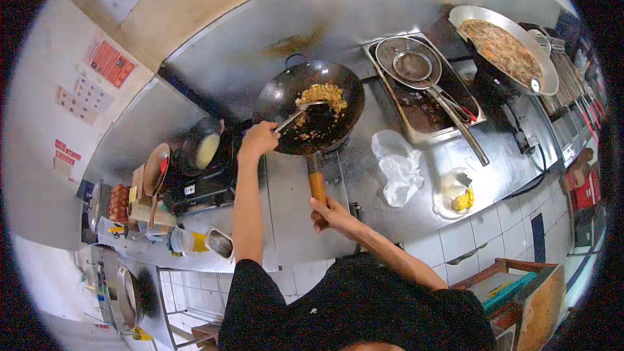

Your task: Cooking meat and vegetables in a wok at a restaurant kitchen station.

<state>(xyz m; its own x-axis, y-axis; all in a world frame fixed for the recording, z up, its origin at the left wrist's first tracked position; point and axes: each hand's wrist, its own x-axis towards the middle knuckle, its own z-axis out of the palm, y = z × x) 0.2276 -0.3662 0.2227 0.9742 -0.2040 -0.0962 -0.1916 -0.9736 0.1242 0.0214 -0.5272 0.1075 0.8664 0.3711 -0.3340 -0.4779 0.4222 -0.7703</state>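
Note:
A dark wok (273,102) sits on the stove before me, tilted a little in view. Browned fried food (321,93), in small yellowish pieces, is gathered at its far side, with scattered bits lower down. My left hand (261,137) grips the handle of a metal wok utensil (291,120), and its head meets the food. With my right hand (330,214) I hold the wok's wooden handle (317,186) near its end. Whether the utensil is a spatula or a ladle cannot be told.
Right of the wok, wire strainers (408,63) rest over a metal tray (414,134). A large pan of bubbling liquid (507,48) stands farther right. Crumpled clear plastic (397,168) and a plastic bag with yellow contents (454,194) lie on the steel counter. At left stand a black pan (195,148) and eggs (120,203).

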